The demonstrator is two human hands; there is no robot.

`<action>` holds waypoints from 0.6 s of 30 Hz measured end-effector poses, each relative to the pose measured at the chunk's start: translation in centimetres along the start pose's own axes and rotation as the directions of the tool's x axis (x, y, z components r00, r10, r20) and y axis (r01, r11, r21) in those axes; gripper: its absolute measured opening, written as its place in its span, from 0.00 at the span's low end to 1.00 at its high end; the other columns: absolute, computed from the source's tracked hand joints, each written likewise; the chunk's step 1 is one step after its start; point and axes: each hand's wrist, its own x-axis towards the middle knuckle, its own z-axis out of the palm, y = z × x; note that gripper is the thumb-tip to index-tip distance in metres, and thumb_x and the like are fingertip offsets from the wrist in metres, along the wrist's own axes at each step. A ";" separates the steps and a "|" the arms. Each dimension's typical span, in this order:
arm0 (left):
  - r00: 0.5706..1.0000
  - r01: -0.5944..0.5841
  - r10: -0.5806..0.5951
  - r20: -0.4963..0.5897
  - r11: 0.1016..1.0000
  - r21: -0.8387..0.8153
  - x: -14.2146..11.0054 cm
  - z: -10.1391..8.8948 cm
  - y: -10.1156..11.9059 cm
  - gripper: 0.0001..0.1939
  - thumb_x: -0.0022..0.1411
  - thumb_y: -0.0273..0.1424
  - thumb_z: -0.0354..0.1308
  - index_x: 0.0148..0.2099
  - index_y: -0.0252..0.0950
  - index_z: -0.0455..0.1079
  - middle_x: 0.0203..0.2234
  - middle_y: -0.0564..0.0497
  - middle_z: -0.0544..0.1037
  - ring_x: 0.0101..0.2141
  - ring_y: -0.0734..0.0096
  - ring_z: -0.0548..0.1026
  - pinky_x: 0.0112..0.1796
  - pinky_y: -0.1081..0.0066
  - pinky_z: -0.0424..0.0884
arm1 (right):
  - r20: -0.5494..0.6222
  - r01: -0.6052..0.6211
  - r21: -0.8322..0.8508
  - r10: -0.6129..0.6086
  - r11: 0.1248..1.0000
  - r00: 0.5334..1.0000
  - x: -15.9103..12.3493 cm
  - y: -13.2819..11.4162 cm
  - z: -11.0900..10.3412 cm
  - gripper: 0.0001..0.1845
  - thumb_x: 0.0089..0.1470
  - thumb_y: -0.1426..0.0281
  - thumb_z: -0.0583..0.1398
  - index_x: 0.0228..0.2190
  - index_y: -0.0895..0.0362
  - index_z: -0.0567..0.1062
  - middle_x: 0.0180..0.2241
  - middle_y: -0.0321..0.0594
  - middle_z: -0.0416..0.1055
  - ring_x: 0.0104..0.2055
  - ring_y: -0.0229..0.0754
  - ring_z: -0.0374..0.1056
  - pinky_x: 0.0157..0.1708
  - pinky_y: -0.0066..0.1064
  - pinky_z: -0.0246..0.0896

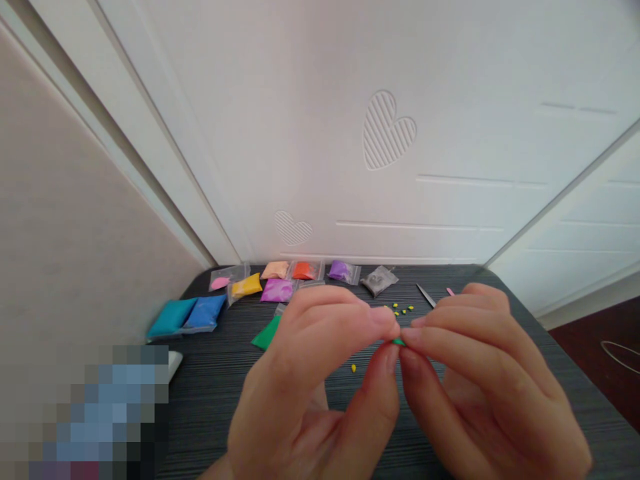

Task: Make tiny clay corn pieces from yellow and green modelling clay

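Observation:
Both hands are raised above the dark table, their fingertips meeting. A small bit of green modelling clay shows between them. My left hand pinches it between thumb and forefinger from one side. From the other side, the thumb and fingers of my right hand close on the same bit. Most of the clay is hidden by the fingertips. Behind them lie several tiny yellow-and-green pieces on the table. A single yellow piece rests below my left forefinger.
Bags of coloured clay line the back, including a purple bag and a grey bag. Teal and blue packs lie left. A green pack is partly behind my left hand. A pointed metal tool lies right.

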 end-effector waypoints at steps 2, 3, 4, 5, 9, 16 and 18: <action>1.000 0.007 -0.007 0.018 1.000 -0.006 0.0 -0.1 0.0 0.14 0.48 0.26 0.59 0.40 0.41 0.66 0.27 0.55 0.75 0.29 0.72 0.73 0.40 0.64 0.72 | 0.004 0.001 -0.007 -0.001 1.000 1.000 -0.1 0.0 0.0 0.10 0.40 0.80 0.60 0.29 0.58 0.71 0.27 0.38 0.70 0.29 0.38 0.64 0.32 0.40 0.58; 1.000 0.004 -0.004 0.019 1.000 -0.008 0.0 -0.1 0.0 0.14 0.48 0.25 0.59 0.40 0.40 0.66 0.27 0.55 0.75 0.29 0.72 0.73 0.40 0.64 0.72 | 0.000 0.003 -0.011 -0.003 1.000 1.000 -0.1 0.1 0.0 0.10 0.40 0.80 0.60 0.29 0.58 0.71 0.27 0.38 0.70 0.29 0.38 0.65 0.32 0.40 0.58; 1.000 0.003 -0.003 0.022 1.000 -0.007 0.0 -0.2 -0.1 0.14 0.48 0.25 0.59 0.40 0.40 0.66 0.27 0.55 0.74 0.30 0.72 0.73 0.40 0.64 0.72 | -0.004 0.005 -0.017 -0.005 1.000 1.000 -0.2 0.1 0.0 0.10 0.40 0.80 0.60 0.29 0.58 0.71 0.27 0.38 0.70 0.29 0.38 0.65 0.32 0.41 0.58; 1.000 0.002 -0.002 0.026 1.000 -0.005 0.0 -0.2 -0.1 0.14 0.48 0.25 0.60 0.40 0.40 0.66 0.27 0.55 0.74 0.30 0.72 0.73 0.40 0.64 0.72 | -0.008 0.007 -0.025 -0.008 1.000 1.000 -0.2 0.2 0.1 0.10 0.40 0.80 0.60 0.29 0.58 0.71 0.27 0.38 0.70 0.29 0.38 0.65 0.32 0.41 0.58; 0.999 0.007 -0.006 0.046 1.000 -0.006 0.0 -0.3 -0.1 0.14 0.48 0.25 0.59 0.40 0.40 0.66 0.28 0.55 0.74 0.29 0.72 0.73 0.39 0.64 0.72 | -0.006 0.018 -0.058 -0.018 0.998 1.000 -0.2 0.1 0.1 0.10 0.40 0.80 0.60 0.29 0.58 0.72 0.26 0.37 0.71 0.29 0.38 0.65 0.33 0.41 0.58; 1.000 0.021 -0.021 0.018 1.000 -0.009 0.0 -0.2 -0.1 0.13 0.50 0.25 0.59 0.40 0.40 0.66 0.28 0.54 0.74 0.29 0.71 0.73 0.37 0.64 0.72 | -0.007 0.026 -0.068 -0.026 0.997 1.000 0.0 -0.3 0.1 0.10 0.40 0.80 0.60 0.29 0.59 0.72 0.25 0.37 0.71 0.27 0.38 0.65 0.34 0.42 0.58; 1.000 0.017 -0.017 0.026 1.000 0.000 -0.1 -0.3 -0.2 0.13 0.50 0.26 0.59 0.40 0.40 0.66 0.28 0.55 0.74 0.29 0.71 0.73 0.37 0.63 0.72 | 0.004 0.024 -0.051 -0.023 0.998 1.000 -0.2 -0.2 0.1 0.11 0.40 0.81 0.59 0.30 0.59 0.72 0.25 0.38 0.71 0.28 0.38 0.65 0.34 0.42 0.58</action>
